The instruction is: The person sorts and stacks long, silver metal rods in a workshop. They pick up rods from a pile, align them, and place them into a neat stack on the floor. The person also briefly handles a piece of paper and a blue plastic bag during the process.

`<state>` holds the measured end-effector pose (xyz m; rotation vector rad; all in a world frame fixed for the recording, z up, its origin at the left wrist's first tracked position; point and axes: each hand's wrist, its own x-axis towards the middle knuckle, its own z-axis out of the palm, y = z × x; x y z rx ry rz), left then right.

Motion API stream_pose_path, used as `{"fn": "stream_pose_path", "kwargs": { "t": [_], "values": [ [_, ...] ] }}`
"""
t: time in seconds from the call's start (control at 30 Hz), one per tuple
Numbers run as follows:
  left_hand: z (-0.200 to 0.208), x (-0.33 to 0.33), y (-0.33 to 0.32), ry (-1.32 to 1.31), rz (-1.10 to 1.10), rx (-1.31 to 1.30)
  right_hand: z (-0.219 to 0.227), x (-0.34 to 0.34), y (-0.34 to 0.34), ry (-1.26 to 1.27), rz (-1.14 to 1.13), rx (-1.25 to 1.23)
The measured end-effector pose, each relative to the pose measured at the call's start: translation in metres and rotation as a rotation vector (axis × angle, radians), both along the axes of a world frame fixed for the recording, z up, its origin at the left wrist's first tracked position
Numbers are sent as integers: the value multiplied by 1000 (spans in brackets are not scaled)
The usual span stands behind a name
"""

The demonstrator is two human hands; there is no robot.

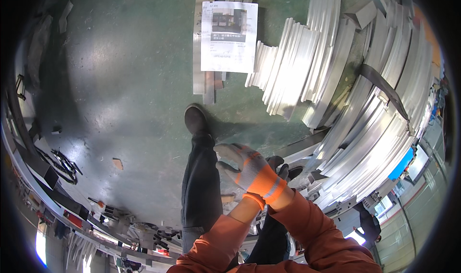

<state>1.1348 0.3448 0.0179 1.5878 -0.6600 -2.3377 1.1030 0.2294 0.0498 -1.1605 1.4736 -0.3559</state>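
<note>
Here, two gloves (260, 183) cover the hands above two dark legs (202, 182), the right one orange with grey bands and fingertips. The right hand (245, 166), loosely bent with digits apart, crosses the left hand (282, 172), too hidden to tell. One sheet (228, 57) lies beyond; the bars (293, 64) look uncountable.

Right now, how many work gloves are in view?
2: one on the right hand, in front; one on the left hand, mostly hidden behind the right. More could be hidden elsewhere.
</note>
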Motion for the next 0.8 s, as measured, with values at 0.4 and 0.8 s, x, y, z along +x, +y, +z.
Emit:
{"fn": "stream_pose_path", "kwargs": {
  "t": [0.4, 0.8],
  "values": [
    [1, -10, 10, -97, -49, -165, 2, -6, 16, -51, -85, 45],
    [8, -16, 11, -130, -595, -445, 11, -25, 36, -1, -168, 197]
  ]
}}
